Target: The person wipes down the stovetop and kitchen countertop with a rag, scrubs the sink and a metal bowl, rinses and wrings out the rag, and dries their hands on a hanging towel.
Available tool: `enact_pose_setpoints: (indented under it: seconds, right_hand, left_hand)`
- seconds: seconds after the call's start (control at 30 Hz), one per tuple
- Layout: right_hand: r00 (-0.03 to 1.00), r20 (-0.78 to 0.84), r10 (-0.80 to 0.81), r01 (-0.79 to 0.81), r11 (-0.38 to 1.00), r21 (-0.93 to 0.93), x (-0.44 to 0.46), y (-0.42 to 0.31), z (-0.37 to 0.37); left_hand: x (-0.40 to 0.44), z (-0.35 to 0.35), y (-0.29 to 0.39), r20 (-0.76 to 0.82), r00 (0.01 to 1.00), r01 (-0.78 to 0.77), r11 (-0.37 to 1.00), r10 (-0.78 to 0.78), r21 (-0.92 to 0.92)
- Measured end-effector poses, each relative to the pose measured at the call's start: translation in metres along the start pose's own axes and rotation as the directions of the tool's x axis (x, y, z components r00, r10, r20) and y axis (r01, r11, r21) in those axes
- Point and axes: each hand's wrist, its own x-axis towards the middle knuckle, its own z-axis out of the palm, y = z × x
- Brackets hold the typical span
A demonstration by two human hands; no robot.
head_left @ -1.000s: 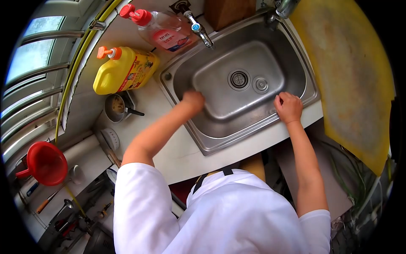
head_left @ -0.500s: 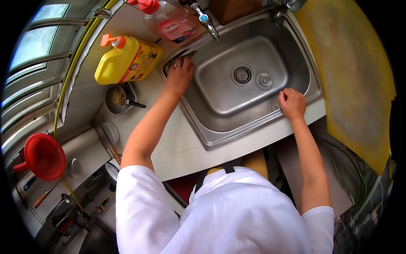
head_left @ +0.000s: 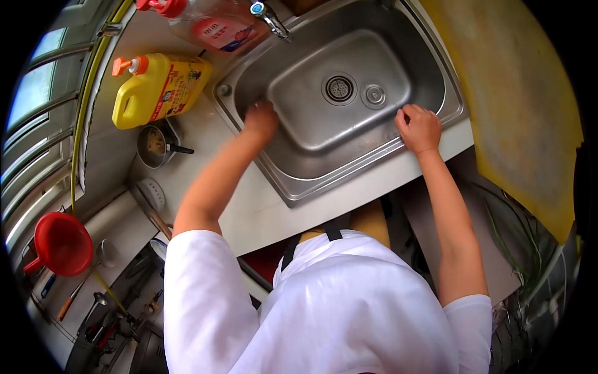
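Observation:
A steel sink (head_left: 299, 198) is set into the white counter. My left hand (head_left: 261, 120), blurred by motion, is over the sink's left wall; its fingers are smeared and anything in them cannot be made out. On the front right edge of the sink rests my right hand (head_left: 420, 128), its fingers curled into a loose fist, with what they may hold hidden. The drain strainer (head_left: 339, 88) lies in the basin, and a round metal disc (head_left: 373, 96) is just right of it. Above the back left rim reaches a tap (head_left: 270, 20), with no water visible.
Left of the sink stand a yellow pump bottle (head_left: 163, 88) and a clear pump bottle (head_left: 218, 28) with a red top. A small pan (head_left: 156, 145) sits on the counter (head_left: 249, 215). A yellowish board (head_left: 511, 106) rises at the right. A red scoop (head_left: 63, 244) hangs lower left.
My left hand went from the basin's left side to the back left corner of the rim, then came back toward the basin. My right hand stayed at the front edge. The view shifted slightly.

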Motion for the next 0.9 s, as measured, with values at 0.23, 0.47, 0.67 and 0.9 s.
enact_pose_setpoints:
  seconds: [0.23,0.47,0.67,0.9]
  right_hand:
    - [0.997,-0.062,-0.045,0.050,0.996,0.070,0.001,0.005,0.003]
    - [0.999,-0.031,-0.044,0.045,0.998,0.049,0.001,0.005,0.003]
    - [0.998,-0.027,-0.061,0.062,0.997,0.043,0.002,0.006,0.004]
    - [0.997,-0.064,-0.052,0.056,0.997,0.055,0.001,0.004,0.005]
  left_hand:
    - [-0.007,0.029,0.118,0.524,0.833,0.112,0.873,0.178,-0.474]
    - [0.048,0.053,0.038,0.118,0.993,-0.007,0.996,-0.003,0.083]
    - [0.044,0.063,0.111,0.582,0.813,0.136,0.971,0.003,-0.196]
    - [0.070,-0.003,0.214,0.310,0.904,0.305,0.062,0.294,-0.950]
